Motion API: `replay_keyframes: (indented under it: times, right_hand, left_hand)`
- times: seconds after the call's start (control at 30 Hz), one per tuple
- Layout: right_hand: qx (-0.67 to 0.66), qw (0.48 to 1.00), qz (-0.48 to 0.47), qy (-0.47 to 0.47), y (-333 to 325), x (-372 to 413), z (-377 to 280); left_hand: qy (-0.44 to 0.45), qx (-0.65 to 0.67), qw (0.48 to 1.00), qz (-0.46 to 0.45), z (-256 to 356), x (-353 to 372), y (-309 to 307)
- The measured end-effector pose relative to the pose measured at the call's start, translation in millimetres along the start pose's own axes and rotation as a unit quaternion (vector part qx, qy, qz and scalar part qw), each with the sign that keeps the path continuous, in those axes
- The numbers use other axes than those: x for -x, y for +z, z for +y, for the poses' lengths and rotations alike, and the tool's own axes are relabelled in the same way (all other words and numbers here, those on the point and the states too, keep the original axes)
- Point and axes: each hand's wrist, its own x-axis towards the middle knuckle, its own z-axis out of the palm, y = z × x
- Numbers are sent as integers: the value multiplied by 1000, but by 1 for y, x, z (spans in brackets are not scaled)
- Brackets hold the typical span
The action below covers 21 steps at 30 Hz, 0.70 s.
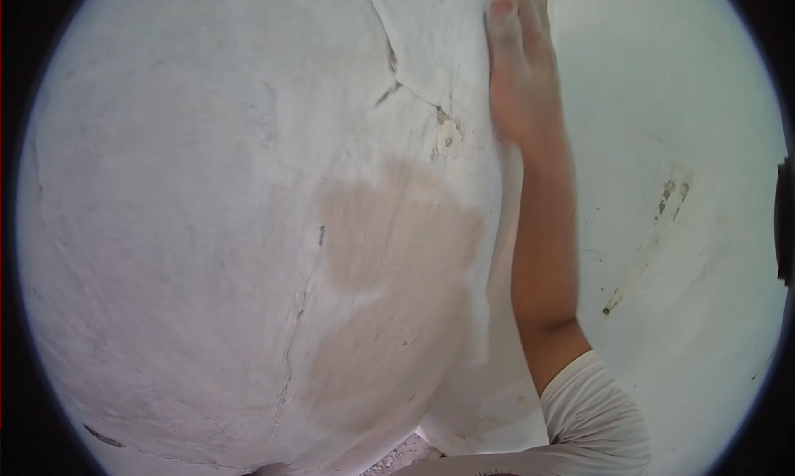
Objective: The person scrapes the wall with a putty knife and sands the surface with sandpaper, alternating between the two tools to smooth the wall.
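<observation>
My right hand is raised at the top of the head view, beside the vertical corner of a white plastered wall. A pale, narrow piece shows at its thumb and fingertips, cut off by the top edge of the frame; I cannot make out what it is. The bare forearm runs down to a white sleeve at the lower right. Left of the arm, the wall carries a damp-looking brownish patch. My left hand does not show.
Cracks run down the wall's upper part, with a chipped spot below them. Another wall surface on the right has small holes and rusty stains. Rubble lies at the bottom.
</observation>
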Motion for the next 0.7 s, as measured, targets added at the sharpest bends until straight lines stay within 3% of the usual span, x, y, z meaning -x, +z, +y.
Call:
replay_keyframes:
  times: [0.17,0.27,0.57,0.7]
  right_hand:
    - [-11,1000,-2,24,1,-99,16]
    - [-10,998,-21,-65,3,-147,48]
    - [-141,990,4,-17,4,-126,24]
    - [-50,997,-7,53,-14,-118,13]
  left_hand:
    - [7,5,1000,-3,2,11,-5]
    - [12,7,1000,-5,3,19,-8]
    - [32,6,999,-16,13,44,-20]
    - [45,8,999,-24,20,49,-26]
